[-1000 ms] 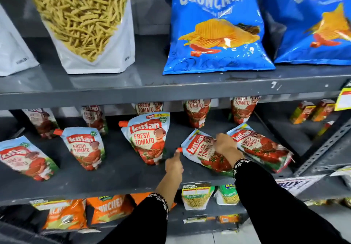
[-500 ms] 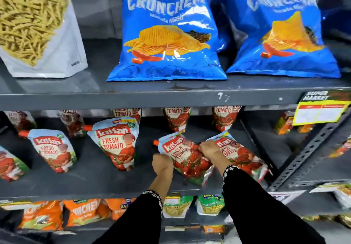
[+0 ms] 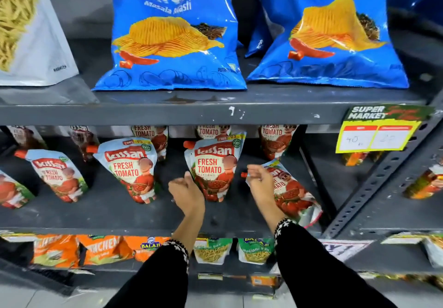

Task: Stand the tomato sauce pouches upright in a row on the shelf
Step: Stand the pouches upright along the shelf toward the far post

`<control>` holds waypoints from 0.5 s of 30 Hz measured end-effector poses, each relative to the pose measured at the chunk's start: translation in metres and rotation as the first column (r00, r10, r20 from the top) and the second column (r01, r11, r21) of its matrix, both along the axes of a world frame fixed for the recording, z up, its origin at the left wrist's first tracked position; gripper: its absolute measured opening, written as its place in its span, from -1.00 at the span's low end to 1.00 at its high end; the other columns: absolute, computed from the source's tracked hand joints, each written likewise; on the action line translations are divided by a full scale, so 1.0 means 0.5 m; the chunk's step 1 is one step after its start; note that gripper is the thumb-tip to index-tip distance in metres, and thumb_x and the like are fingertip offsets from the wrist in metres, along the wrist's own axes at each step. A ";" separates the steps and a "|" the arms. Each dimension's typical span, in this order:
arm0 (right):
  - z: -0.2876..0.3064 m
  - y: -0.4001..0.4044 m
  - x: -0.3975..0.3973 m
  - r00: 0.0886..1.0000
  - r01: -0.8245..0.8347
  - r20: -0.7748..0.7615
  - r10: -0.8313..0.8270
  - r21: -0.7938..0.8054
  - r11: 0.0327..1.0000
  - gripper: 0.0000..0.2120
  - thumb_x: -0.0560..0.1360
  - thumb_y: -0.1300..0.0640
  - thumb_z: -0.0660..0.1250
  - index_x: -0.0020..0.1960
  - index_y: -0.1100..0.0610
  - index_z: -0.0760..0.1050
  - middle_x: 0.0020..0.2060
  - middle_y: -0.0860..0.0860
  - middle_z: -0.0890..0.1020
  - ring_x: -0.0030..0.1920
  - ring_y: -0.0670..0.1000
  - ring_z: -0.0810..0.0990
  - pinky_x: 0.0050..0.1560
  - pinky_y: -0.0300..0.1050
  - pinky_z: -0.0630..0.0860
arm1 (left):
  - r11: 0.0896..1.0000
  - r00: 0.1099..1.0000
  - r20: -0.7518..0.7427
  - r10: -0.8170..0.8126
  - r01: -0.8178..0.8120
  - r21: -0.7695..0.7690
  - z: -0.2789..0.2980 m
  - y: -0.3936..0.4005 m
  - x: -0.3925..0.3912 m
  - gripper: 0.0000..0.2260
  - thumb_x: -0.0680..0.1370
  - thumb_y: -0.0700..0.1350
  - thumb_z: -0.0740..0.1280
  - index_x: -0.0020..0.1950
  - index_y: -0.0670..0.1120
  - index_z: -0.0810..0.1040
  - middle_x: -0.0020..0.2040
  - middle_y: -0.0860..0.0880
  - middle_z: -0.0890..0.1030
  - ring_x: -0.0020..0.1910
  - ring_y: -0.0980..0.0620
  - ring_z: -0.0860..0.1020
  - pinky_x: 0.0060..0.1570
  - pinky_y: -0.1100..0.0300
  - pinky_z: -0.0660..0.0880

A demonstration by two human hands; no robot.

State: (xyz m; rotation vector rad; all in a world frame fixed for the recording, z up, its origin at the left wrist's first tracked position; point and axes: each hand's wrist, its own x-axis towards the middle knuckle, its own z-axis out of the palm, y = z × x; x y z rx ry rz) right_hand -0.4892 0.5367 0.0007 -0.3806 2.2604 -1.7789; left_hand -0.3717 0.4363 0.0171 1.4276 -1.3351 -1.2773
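The left hand (image 3: 185, 193), loosely curled and empty, touches the upright pouch (image 3: 214, 167) at centre. At three o'clock, the right hand (image 3: 260, 178) pinches the lying pouch (image 3: 291, 192) near its cap. Lifted carelessly, it could knock its neighbour over.

Upright pouch (image 3: 214, 166) left of leaning pouch (image 3: 291, 191) on shelf (image 3: 107, 209)

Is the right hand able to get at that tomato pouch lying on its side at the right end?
Probably yes. The right hand is already at the tipped pouch, by its red cap, with nothing between them.
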 end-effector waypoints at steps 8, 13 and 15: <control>0.030 0.138 -0.137 0.989 -0.076 0.137 -0.049 0.771 0.632 -0.49 0.45 0.11 0.32 0.36 0.21 0.36 0.36 0.16 0.43 0.38 0.17 0.39 0.39 0.05 0.34 | 0.645 0.870 -0.225 -0.439 0.479 0.596 -0.050 0.159 -0.143 -0.83 0.61 -0.07 0.17 -0.06 -0.16 0.42 -0.32 -0.05 0.41 -0.42 0.06 0.42 -0.48 0.23 0.44; 0.035 0.159 -0.142 0.959 0.014 0.217 -0.185 0.613 0.790 -0.59 0.43 0.10 0.27 0.21 0.27 0.49 0.22 0.21 0.58 0.22 0.16 0.56 0.25 -0.03 0.46 | 0.675 0.879 -0.228 -0.418 0.469 0.570 -0.045 0.218 -0.200 -0.70 0.58 -0.13 0.24 0.26 -0.25 0.47 0.04 -0.20 0.58 -0.07 -0.14 0.51 -0.03 0.06 0.49; 0.053 0.166 -0.133 0.937 0.125 0.219 -0.271 0.514 0.849 -0.61 0.47 0.12 0.24 0.24 0.28 0.46 0.26 0.24 0.54 0.26 0.21 0.52 0.26 -0.01 0.43 | 0.784 0.904 -0.109 -0.414 0.415 0.461 -0.047 0.231 -0.207 -0.69 0.56 -0.13 0.27 0.21 -0.30 0.50 0.05 -0.23 0.62 0.00 -0.22 0.58 0.05 -0.01 0.53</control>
